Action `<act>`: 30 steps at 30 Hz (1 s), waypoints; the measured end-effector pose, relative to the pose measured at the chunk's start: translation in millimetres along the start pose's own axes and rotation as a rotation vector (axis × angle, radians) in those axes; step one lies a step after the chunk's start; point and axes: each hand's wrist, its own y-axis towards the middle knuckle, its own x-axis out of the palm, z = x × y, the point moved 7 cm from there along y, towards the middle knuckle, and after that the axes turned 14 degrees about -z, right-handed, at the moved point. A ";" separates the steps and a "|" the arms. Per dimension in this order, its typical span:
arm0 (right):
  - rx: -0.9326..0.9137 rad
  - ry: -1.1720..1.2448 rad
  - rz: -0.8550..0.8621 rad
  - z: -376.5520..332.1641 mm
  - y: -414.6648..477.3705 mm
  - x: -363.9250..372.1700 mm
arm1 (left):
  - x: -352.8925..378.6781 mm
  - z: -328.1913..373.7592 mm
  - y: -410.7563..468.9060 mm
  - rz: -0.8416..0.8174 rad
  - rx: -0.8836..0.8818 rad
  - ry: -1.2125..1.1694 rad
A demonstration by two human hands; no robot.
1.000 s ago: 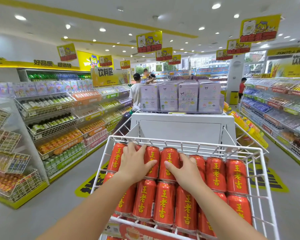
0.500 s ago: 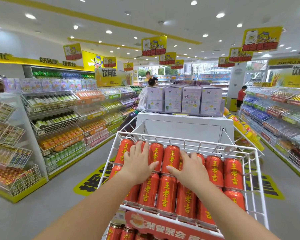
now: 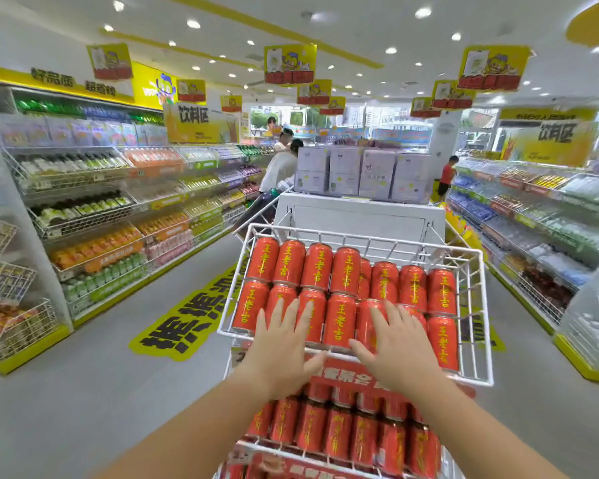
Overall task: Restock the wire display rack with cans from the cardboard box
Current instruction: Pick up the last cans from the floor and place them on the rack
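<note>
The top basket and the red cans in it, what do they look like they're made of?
Basket: likely metal wire with a white coating, thin rods crossing in a grid. Red cans: likely metal, glossy printed finish, with necked tops and sheen; which metal cannot be told.

Glossy red metal cans (image 3: 346, 271); white coated wire rack (image 3: 478, 316).

Left hand (image 3: 284, 344) and right hand (image 3: 395, 347) lie spread-fingered on red cans (image 3: 343, 271) filling the white wire rack (image 3: 474, 323).

Red cans (image 3: 341, 319) with yellow lettering fill a white wire rack (image 3: 478, 312) above grey floor (image 3: 83, 392).
</note>
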 end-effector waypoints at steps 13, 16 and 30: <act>0.038 -0.006 -0.163 63.5 -153.1 149.1 | 181.7 104.0 -75.9 -0.241 0.158 -0.038; 0.040 0.046 -0.246 85.3 -177.6 203.0 | 231.2 127.7 -85.1 -0.305 0.179 -0.050; 0.192 0.208 -0.732 206.1 -312.7 578.9 | 621.8 250.8 -142.1 -0.817 0.222 -0.054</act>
